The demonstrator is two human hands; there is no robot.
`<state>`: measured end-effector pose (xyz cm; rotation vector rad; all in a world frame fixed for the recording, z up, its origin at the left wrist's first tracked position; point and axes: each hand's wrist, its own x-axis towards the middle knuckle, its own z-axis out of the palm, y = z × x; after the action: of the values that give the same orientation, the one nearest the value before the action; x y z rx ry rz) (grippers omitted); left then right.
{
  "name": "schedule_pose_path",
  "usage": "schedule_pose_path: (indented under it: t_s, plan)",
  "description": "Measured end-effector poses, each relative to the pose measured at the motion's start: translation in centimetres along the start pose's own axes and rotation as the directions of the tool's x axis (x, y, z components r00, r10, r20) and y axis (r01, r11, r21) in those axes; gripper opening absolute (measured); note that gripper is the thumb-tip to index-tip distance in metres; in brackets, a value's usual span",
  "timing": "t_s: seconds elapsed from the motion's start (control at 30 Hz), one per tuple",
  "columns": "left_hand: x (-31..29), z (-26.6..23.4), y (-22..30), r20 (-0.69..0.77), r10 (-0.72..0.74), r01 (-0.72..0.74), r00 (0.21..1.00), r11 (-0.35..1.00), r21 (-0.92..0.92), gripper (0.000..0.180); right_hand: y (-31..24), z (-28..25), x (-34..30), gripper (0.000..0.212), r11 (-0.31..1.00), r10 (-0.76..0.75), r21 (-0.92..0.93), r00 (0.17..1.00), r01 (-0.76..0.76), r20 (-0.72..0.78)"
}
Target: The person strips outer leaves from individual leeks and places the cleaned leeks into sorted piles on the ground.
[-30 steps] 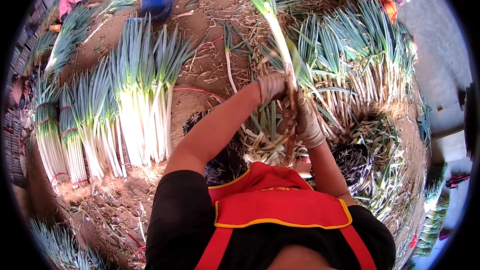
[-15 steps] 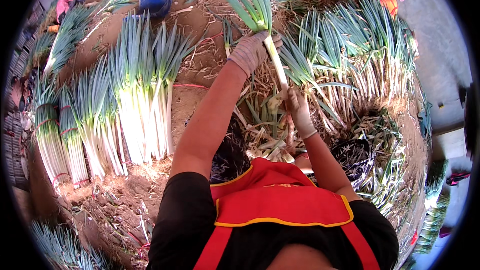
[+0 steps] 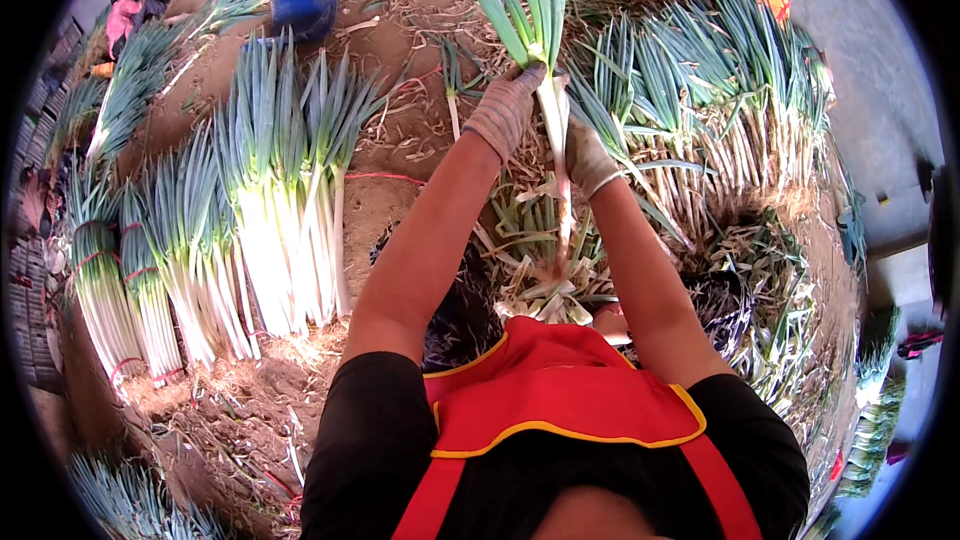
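A long green onion (image 3: pixel 554 130) stands upright in front of me, its leaves fanned out above and its pale stem running down to browner roots. My left hand (image 3: pixel 503 112), in a dirty work glove, is closed round the stem just below the leaves. My right hand (image 3: pixel 589 157), gloved too, is at the right side of the stem, a little lower. Its fingers are bent against the upper stem and partly hidden behind it. Loose peeled leaves (image 3: pixel 540 302) lie below the root end, in front of my red apron.
Cleaned green onions (image 3: pixel 290 230) stand in a row at left, some tied in bundles (image 3: pixel 100 280). Unpeeled ones (image 3: pixel 740 140) are heaped at right. A blue container (image 3: pixel 305 15) lies farther off. Other people (image 3: pixel 122 20) are at the far edges. Leaf scraps (image 3: pixel 780 310) pile at right.
My right hand has moved up from the lower stem to just under my left hand. The green onion and my left hand have shifted slightly to the right.
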<state>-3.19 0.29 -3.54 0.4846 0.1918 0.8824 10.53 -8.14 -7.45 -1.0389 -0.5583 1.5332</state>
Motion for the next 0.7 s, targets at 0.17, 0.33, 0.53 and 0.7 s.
schedule_pose_path:
  t_s: [0.17, 0.33, 0.53, 0.7]
  plan:
    - [-1.6, 1.2, 1.2, -0.005, 0.011, -0.009, 1.000, 0.966, 0.258, 0.042, 0.7, 5.5, -2.9, 0.043, 0.834, -0.493, -0.320, 0.868, 0.449, -0.067]
    - [0.0, -2.1, 1.9, 0.116, 0.067, -0.086, 0.991, 0.982, 0.168, 0.050, 0.3, 5.6, -3.6, 0.024, 0.974, -0.223, 0.031, 0.975, 0.223, 0.003]
    - [-0.3, -1.2, 5.2, 0.004, 0.118, -0.117, 0.993, 0.992, -0.048, 0.042, 11.4, -0.7, -6.8, 0.020, 0.916, 0.059, -0.388, 0.990, -0.104, -0.125]
    - [0.0, -3.7, 7.0, -0.071, 0.165, -0.161, 0.984, 0.985, 0.064, 0.036, 17.2, -6.5, -10.1, 0.030, -0.009, -0.083, -0.999, 0.996, 0.044, 0.044]
